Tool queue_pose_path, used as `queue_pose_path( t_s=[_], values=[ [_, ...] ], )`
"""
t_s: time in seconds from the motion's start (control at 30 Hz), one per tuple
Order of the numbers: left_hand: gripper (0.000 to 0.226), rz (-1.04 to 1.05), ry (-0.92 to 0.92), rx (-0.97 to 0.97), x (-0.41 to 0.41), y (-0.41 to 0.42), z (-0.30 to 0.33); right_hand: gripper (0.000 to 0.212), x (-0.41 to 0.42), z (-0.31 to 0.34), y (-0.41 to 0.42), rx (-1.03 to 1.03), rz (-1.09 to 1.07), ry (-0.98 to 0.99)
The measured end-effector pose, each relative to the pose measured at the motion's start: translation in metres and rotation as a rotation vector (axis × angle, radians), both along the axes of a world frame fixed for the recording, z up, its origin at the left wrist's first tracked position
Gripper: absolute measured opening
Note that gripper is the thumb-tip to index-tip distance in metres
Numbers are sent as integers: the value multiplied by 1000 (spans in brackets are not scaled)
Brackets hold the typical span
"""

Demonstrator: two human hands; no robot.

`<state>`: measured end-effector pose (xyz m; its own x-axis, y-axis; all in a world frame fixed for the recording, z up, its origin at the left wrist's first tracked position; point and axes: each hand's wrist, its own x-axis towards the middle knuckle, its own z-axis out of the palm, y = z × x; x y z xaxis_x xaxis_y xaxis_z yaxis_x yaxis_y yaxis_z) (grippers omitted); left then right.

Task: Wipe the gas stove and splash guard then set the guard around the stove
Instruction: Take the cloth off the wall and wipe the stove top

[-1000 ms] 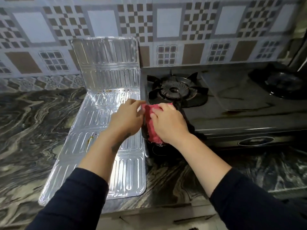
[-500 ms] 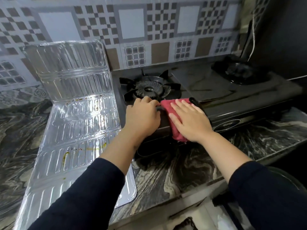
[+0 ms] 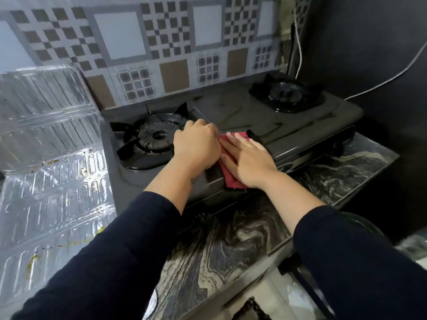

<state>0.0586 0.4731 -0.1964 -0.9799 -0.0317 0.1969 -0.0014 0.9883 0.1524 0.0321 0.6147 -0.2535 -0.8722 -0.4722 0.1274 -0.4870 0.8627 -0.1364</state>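
A black two-burner gas stove (image 3: 284, 125) stands on the marble counter against the tiled wall. My right hand (image 3: 248, 159) lies flat on a red cloth (image 3: 231, 179), pressing it on the stove's front edge between the burners. My left hand (image 3: 196, 146) rests on the stove top beside the left burner (image 3: 154, 137), fingers curled, touching the cloth's edge. The silver foil splash guard (image 3: 50, 162) lies unfolded to the left of the stove, its far panel leaning up against the wall, with yellowish stains on its near panels.
The right burner (image 3: 286, 93) sits at the back right. A white cable (image 3: 383, 82) runs along the dark wall on the right. The marble counter (image 3: 231, 245) ends in an edge in front of me and just right of the stove.
Both hands and the red cloth have slid rightward along the stove's front edge, from the left corner toward the middle. The view has turned to the right.
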Motion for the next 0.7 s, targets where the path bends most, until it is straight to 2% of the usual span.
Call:
queue_pose_path(
  t_s=[0.1, 0.27, 0.37, 0.5, 0.7],
  values=[
    [36, 10, -55, -21, -18, 14, -2, 61, -31, 5, 27, 41, -44, -81],
    [41, 24, -151, -64, -55, 45, -4, 82, -84, 9, 69, 69, -155, -169],
    [47, 52, -207, -48, -78, 64, -2, 75, -106, 12, 81, 66, -192, -195],
    [51, 69, -216, -12, -100, 86, 3, 64, -101, 10, 99, 50, -111, -153],
    [53, 21, -220, 1, -126, 133, 6, 60, -120, 6, 180, -4, -177, -133]
  ],
)
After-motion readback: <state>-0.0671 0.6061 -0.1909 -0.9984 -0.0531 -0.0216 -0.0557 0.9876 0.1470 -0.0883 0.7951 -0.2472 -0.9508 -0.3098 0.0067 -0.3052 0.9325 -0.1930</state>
